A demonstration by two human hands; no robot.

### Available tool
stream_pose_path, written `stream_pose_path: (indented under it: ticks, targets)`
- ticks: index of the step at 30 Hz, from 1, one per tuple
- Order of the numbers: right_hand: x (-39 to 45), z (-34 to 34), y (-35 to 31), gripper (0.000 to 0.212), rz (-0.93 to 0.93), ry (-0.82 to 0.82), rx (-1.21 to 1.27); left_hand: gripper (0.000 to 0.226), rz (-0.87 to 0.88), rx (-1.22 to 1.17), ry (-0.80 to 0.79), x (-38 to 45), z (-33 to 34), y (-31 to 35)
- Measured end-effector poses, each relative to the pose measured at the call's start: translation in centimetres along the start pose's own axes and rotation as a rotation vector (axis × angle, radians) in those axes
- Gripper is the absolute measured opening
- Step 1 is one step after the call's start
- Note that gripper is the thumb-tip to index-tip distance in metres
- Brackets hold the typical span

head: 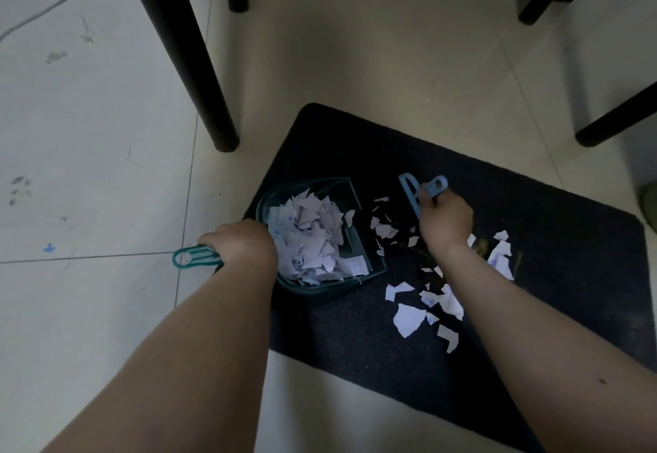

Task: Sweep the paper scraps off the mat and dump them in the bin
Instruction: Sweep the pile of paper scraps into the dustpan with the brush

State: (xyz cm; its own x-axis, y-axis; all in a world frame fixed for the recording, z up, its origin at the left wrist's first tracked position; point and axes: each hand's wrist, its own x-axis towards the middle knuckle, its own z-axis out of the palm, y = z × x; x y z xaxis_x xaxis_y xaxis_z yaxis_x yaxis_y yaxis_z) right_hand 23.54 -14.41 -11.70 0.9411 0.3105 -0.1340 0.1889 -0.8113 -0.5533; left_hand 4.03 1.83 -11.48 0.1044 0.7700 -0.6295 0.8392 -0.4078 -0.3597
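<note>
Dark mat (533,363) on pale tiled floor (89,132), dark furniture legs (188,61) around; no legible writing.
Left hand (241,246) grips teal dustpan (355,196) handle, pan heaped with paper scraps (313,239). Right hand (446,223) clamps light-blue brush (419,191). Loose scraps (409,319) lie on mat beside pan. Grey cable (46,8) far left.

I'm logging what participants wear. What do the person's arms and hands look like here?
Both forearms are bare to the frame's lower edge: no sleeves show. The left hand and right hand wear no gloves, and no rings, watch or bands are visible. The dim light hides finer detail.
</note>
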Motion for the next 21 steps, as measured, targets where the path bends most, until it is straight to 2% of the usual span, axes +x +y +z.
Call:
stream_pose_path:
  ticks: [4,7,10,14,17,21]
  targets:
    - [-2.5,2.0,-0.4,0.032,-0.067,-0.144,-0.002,0.031,-0.002,-0.009,0.002,-0.2,0.0,0.0]
    - [-3.4,2.4,-1.2,0.032,-0.081,-0.222,0.164,0.031,0.002,-0.021,0.009,-0.1,0.1,0.0]
    - [-2.8,1.0,-1.8,0.030,-0.071,-0.143,0.239,0.032,-0.004,-0.002,-0.008,-0.2,0.0,0.1]
    - [-1.2,-0.6,-1.3,0.032,-0.049,0.007,0.061,0.031,0.002,0.029,-0.012,-0.4,-0.2,0.3]
    - [-1.6,0.2,-0.5,0.033,-0.017,-0.028,-0.024,0.031,0.015,0.039,-0.012,-0.7,-0.3,0.7]
    - [-4.2,2.4,-0.5,0.030,-0.053,-0.188,0.082,0.032,0.024,0.038,-0.012,-1.0,-0.3,0.9]
